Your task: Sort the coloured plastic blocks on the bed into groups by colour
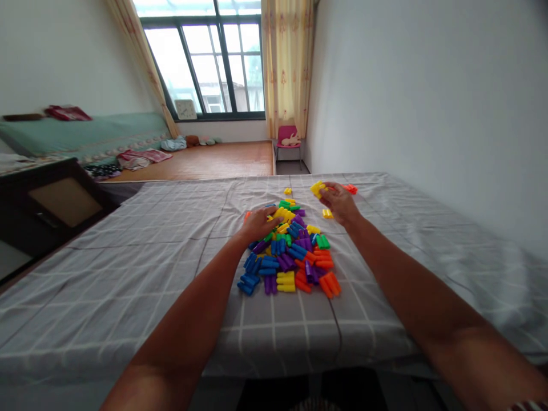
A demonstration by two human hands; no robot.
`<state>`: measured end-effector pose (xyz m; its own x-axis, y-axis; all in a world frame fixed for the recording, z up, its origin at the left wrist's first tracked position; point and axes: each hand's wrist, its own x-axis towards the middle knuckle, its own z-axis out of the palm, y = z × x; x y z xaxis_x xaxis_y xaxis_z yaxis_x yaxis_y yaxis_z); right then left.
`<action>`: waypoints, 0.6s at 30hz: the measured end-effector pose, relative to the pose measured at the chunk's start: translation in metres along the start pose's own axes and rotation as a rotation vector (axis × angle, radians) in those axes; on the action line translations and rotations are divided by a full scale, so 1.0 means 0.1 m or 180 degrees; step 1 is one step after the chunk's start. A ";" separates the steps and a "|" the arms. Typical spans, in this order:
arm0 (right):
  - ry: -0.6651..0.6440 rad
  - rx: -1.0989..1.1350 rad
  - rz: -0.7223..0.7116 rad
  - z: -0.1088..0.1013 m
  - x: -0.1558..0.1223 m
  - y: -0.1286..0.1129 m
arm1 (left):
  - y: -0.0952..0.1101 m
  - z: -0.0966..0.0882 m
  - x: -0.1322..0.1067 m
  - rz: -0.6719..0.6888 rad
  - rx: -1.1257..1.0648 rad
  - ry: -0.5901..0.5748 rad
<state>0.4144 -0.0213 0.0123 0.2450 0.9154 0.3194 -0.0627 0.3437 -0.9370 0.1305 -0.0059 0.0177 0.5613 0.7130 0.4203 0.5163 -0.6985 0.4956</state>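
My right hand (340, 204) is raised over the far right of the pile, its fingers closed on a yellow plastic building block (317, 189). At the pile's far left side, my left hand (258, 223) has its thumb and fingers around another yellow building block (283, 214). Under and in front of it lies a heap of ribbed blocks in several colours, among them a blue block (248, 283), a purple block (270, 284), a green block (322, 242) and an orange block (330, 284). The left palm hides part of the heap.
A grey checked cloth (149, 268) covers the surface. Apart from the heap lie a yellow block (288, 191), a second yellow block (327, 213) and orange blocks (351, 189). A dark cabinet (55, 211) stands left, a wall (428, 103) right.
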 end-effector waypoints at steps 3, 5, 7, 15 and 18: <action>0.0503 -0.0481 0.0236 -0.54 0.21 0.10 | -0.14 -0.01 -0.01 -0.0304 -0.0033 0.0276; 0.0472 -0.0915 0.0437 -0.79 0.25 0.18 | -0.21 0.01 -0.02 -0.0472 -0.0082 0.0504; 0.0212 -0.1163 0.0518 -0.89 0.24 0.24 | -0.24 0.04 -0.02 -0.0538 -0.0071 0.0612; -0.0486 -0.1817 0.0755 -0.75 0.15 0.29 | -0.22 0.08 -0.06 -0.0577 0.0209 0.0598; -0.0492 -0.2120 0.0348 -0.79 0.16 0.29 | -0.25 0.09 -0.06 -0.0519 0.0225 0.0595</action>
<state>0.4926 -0.0129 -0.0205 0.1273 0.9738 0.1884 0.5405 0.0911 -0.8364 0.1200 0.0064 -0.0039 0.3410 0.8108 0.4757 0.6378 -0.5713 0.5165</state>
